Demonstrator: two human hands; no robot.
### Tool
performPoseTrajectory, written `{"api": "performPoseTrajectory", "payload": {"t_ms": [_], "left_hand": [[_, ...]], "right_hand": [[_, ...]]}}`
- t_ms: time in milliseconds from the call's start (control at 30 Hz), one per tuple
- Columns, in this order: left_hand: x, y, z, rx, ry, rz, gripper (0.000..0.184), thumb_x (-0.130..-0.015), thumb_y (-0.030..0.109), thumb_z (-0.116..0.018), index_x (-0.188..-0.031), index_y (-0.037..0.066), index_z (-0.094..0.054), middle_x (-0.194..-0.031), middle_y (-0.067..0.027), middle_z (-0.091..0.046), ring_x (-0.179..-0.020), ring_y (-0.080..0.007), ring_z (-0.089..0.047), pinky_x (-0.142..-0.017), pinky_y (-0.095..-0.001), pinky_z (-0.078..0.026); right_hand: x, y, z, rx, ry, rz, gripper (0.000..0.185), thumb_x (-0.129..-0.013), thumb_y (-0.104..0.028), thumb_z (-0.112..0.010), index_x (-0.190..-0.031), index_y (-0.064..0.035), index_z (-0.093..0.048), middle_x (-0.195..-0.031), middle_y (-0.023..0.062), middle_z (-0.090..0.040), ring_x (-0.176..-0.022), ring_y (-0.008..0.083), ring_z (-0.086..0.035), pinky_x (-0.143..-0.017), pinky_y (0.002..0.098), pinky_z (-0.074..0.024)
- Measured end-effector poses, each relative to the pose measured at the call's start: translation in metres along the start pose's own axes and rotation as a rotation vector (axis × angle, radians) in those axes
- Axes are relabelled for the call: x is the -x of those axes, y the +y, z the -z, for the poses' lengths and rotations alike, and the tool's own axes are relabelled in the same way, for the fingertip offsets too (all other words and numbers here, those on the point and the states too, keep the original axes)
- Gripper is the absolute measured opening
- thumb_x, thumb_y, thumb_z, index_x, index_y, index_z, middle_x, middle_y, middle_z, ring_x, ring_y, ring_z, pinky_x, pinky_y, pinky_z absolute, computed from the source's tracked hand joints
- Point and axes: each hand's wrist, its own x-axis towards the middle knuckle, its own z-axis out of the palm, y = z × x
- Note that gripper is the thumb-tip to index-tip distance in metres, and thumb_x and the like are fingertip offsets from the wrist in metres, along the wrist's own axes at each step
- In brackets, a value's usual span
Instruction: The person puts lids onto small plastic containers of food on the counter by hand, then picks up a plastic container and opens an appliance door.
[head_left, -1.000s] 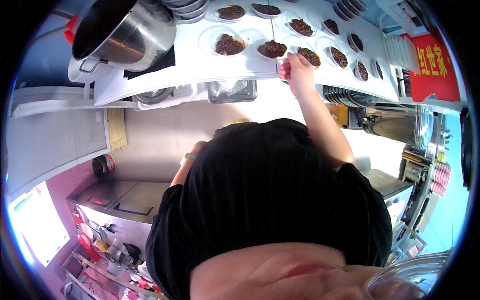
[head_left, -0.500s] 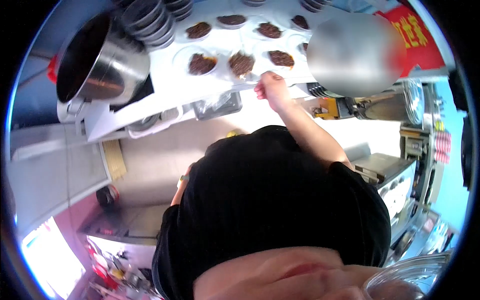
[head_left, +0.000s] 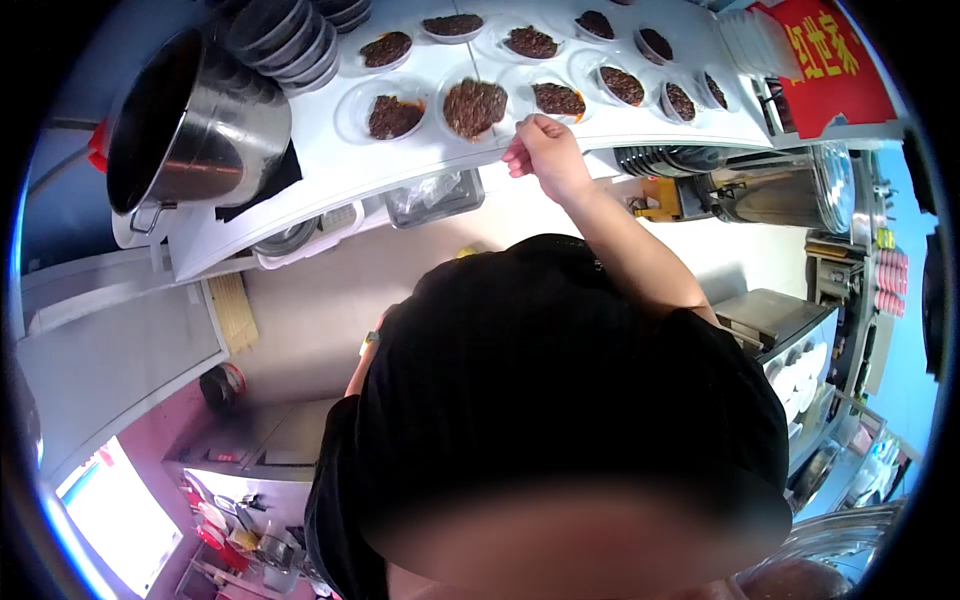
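Observation:
My right hand (head_left: 545, 150) is at the front edge of the white table (head_left: 350, 172), its fingers closed at the near rim of a clear bowl of dark brown food (head_left: 474, 108), which looks tilted. Whether the fingers grip the rim is too small to tell. Right of it is another bowl of the food (head_left: 558, 99), and on its left a further one (head_left: 395, 117). Several similar bowls stand behind and to the right. Of my left arm only the wrist with a band (head_left: 369, 342) shows, low at my side; the hand is hidden by the black shirt.
A large steel pot (head_left: 205, 125) stands at the table's left, beside stacked bowls (head_left: 290, 45). At the right are stacked clear lids (head_left: 750, 42) and a red sign (head_left: 825, 70). Below the table edge sits a tray with a plastic bag (head_left: 435, 197).
The view has shifted, so table and bowls appear further left. The bowl near my right hand now looks more tilted, with its food facing me. My left arm remains low at my side.

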Motion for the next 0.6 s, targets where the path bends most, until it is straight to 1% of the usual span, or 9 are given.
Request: {"api": "performPoseTrajectory", "payload": {"t_ms": [67, 133, 233, 333, 367, 433, 500, 567, 600], "left_hand": [[0.005, 0.001, 0.000, 0.006, 0.006, 0.008, 0.027, -0.085, 0.016, -0.055, -0.105, -0.001, -0.062, -0.112, -0.0137, -0.062, -0.102, -0.0242, -0.058, -0.087, -0.0333, -0.047], [0.008, 0.001, 0.000, 0.011, 0.008, 0.016, 0.027, -0.085, 0.016, -0.055, -0.105, -0.001, -0.062, -0.112, -0.0136, -0.062, -0.102, -0.0239, -0.059, -0.087, -0.0331, -0.047], [0.008, 0.004, -0.001, 0.014, 0.015, 0.019, 0.027, -0.086, 0.016, -0.054, -0.105, -0.001, -0.062, -0.112, -0.0133, -0.062, -0.102, -0.0234, -0.059, -0.086, -0.0329, -0.048], [0.010, 0.006, -0.004, 0.014, 0.012, 0.018, 0.027, -0.086, 0.016, -0.054, -0.105, -0.001, -0.062, -0.112, -0.0131, -0.062, -0.102, -0.0229, -0.059, -0.086, -0.0327, -0.048], [0.009, 0.008, -0.004, 0.010, 0.010, 0.015, 0.027, -0.086, 0.016, -0.054, -0.105, -0.001, -0.062, -0.112, -0.0130, -0.062, -0.101, -0.0228, -0.059, -0.086, -0.0326, -0.048], [0.005, 0.011, -0.002, 0.001, 0.002, 0.006, 0.027, -0.086, 0.016, -0.054, -0.104, -0.001, -0.062, -0.112, -0.0129, -0.063, -0.101, -0.0225, -0.059, -0.085, -0.0324, -0.048], [-0.001, 0.019, -0.004, -0.006, -0.002, -0.017, 0.026, -0.087, 0.016, -0.054, -0.104, -0.001, -0.062, -0.112, -0.0127, -0.063, -0.101, -0.0222, -0.059, -0.085, -0.0323, -0.048], [-0.007, 0.030, -0.004, -0.013, -0.009, -0.057, 0.026, -0.087, 0.016, -0.054, -0.104, -0.002, -0.062, -0.112, -0.0126, -0.063, -0.101, -0.0219, -0.059, -0.085, -0.0321, -0.048], [-0.012, 0.039, -0.003, -0.020, -0.009, -0.093, 0.026, -0.087, 0.016, -0.054, -0.104, -0.002, -0.062, -0.112, -0.0125, -0.063, -0.101, -0.0217, -0.059, -0.084, -0.0320, -0.048]], "right_hand": [[-0.006, 0.004, 0.004, 0.011, 0.001, -0.011, 0.019, -0.089, -0.017, -0.049, -0.077, -0.0028, -0.053, -0.065, 0.0104, -0.061, -0.049, 0.0136, -0.055, -0.047, 0.0258, -0.0496], [-0.013, 0.017, 0.011, 0.109, 0.030, -0.123, 0.019, -0.089, -0.016, -0.049, -0.077, -0.0025, -0.053, -0.065, 0.0103, -0.060, -0.049, 0.0137, -0.056, -0.048, 0.0263, -0.0501], [-0.004, 0.004, 0.008, 0.040, -0.002, -0.049, 0.018, -0.089, -0.015, -0.049, -0.076, -0.0021, -0.053, -0.066, 0.0110, -0.060, -0.050, 0.0145, -0.056, -0.049, 0.0272, -0.0508], [-0.002, 0.006, 0.008, -0.017, -0.001, -0.030, 0.018, -0.088, -0.014, -0.049, -0.076, -0.0017, -0.053, -0.065, 0.0110, -0.060, -0.050, 0.0149, -0.056, -0.049, 0.0271, -0.0511], [-0.004, 0.012, 0.011, -0.022, 0.002, -0.032, 0.018, -0.088, -0.014, -0.049, -0.076, -0.0017, -0.053, -0.065, 0.0110, -0.060, -0.050, 0.0149, -0.056, -0.049, 0.0271, -0.0511], [-0.012, 0.025, 0.019, 0.038, 0.002, -0.112, 0.018, -0.089, -0.015, -0.049, -0.076, -0.0028, -0.052, -0.064, 0.0103, -0.059, -0.049, 0.0141, -0.055, -0.049, 0.0263, -0.0508], [-0.004, 0.005, 0.014, 0.014, 0.027, -0.087, 0.019, -0.089, -0.015, -0.049, -0.076, -0.0029, -0.052, -0.063, 0.0099, -0.059, -0.049, 0.0136, -0.055, -0.048, 0.0258, -0.0504], [0.004, -0.007, 0.015, -0.067, -0.014, -0.014, 0.018, -0.088, -0.015, -0.049, -0.076, -0.0026, -0.052, -0.063, 0.0104, -0.059, -0.048, 0.0140, -0.055, -0.047, 0.0266, -0.0505], [0.003, -0.006, 0.019, -0.039, -0.002, -0.032, 0.018, -0.088, -0.015, -0.049, -0.077, -0.0017, -0.053, -0.063, 0.0103, -0.058, -0.049, 0.0147, -0.056, -0.047, 0.0273, -0.0509]]}}
